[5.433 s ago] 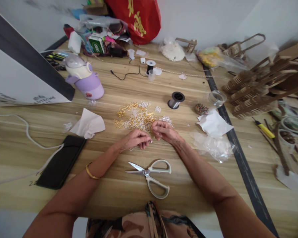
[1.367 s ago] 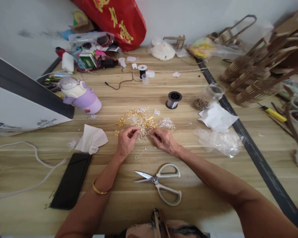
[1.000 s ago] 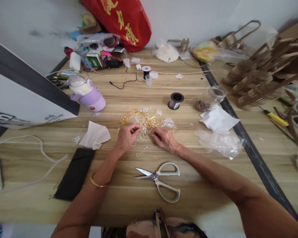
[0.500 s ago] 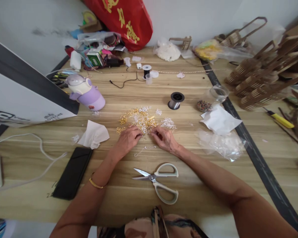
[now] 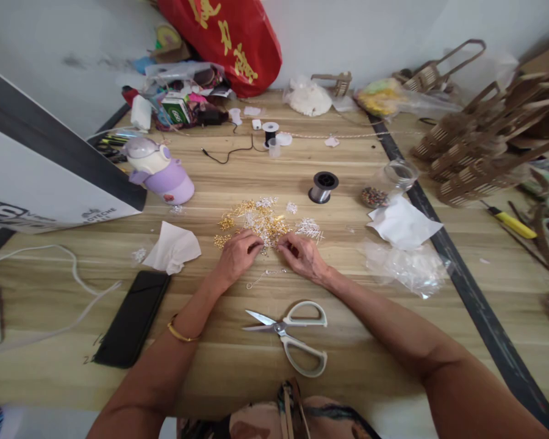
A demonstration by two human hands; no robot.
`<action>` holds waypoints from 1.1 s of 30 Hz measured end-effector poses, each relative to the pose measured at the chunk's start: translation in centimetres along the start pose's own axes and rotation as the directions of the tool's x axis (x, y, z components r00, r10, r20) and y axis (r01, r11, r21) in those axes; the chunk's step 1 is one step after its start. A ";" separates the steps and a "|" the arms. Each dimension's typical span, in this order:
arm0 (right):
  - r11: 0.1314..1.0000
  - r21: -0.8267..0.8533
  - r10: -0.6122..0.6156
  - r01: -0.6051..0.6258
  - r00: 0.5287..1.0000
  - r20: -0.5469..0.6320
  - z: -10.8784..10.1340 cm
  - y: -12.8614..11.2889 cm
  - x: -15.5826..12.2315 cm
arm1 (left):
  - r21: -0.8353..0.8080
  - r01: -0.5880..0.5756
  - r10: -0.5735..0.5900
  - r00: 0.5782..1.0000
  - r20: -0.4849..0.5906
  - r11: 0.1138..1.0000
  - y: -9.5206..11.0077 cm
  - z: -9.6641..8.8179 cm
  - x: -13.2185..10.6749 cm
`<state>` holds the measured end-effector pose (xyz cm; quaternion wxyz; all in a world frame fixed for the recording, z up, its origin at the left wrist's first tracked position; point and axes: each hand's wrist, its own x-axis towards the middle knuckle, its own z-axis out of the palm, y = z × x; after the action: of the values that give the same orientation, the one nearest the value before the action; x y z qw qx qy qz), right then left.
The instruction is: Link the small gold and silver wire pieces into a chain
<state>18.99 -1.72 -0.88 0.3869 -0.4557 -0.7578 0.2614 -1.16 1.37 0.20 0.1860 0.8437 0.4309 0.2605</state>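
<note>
Both hands rest at the near edge of a pile of small gold and silver jewellery findings (image 5: pixel 256 218). The fingers of my left hand (image 5: pixel 240 253) are curled and pinched at the pile's lower left; anything between them is too small to make out. My right hand (image 5: pixel 304 256) faces it from the right, thumb and fingers pressed together, their tips hidden. Just below the hands lies a thin silver chain (image 5: pixel 263 277). Closer to me are scissors (image 5: pixel 281 329) with pale handles, blades parted and pointing left. Silver pins (image 5: pixel 309 228) lie beyond my right hand.
A wire spool (image 5: pixel 322 187) stands behind the pile. To the right are a jar of beads (image 5: pixel 384 186), white paper (image 5: pixel 405 221) and clear plastic bags (image 5: pixel 412 268). A tissue (image 5: pixel 172 249), black phone (image 5: pixel 132 320) and purple bottle (image 5: pixel 162 174) are on the left.
The view has shifted very slightly. Both hands stay at the pile's near edge, with only a tiny movement of the left fingers.
</note>
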 end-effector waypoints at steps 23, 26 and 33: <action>0.995 0.076 0.061 -0.058 0.998 -0.034 0.0 0.1 -0.2 | -0.410 0.263 -0.365 0.911 -0.191 0.873 -1.5 -0.9 0.0; 0.989 0.109 0.107 -0.101 0.993 -0.046 0.0 0.1 -0.1 | -0.463 0.274 -0.376 0.915 -0.144 0.843 -1.3 -1.2 0.1; 0.966 0.187 0.188 -0.177 0.981 -0.040 -0.2 0.3 0.0 | -0.421 0.261 -0.357 0.919 -0.165 0.868 -1.1 -0.9 0.1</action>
<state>19.27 -1.53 -1.01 0.4232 -0.4935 -0.6739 0.3512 -2.33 2.14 0.30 0.3371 0.6715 0.5196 0.4069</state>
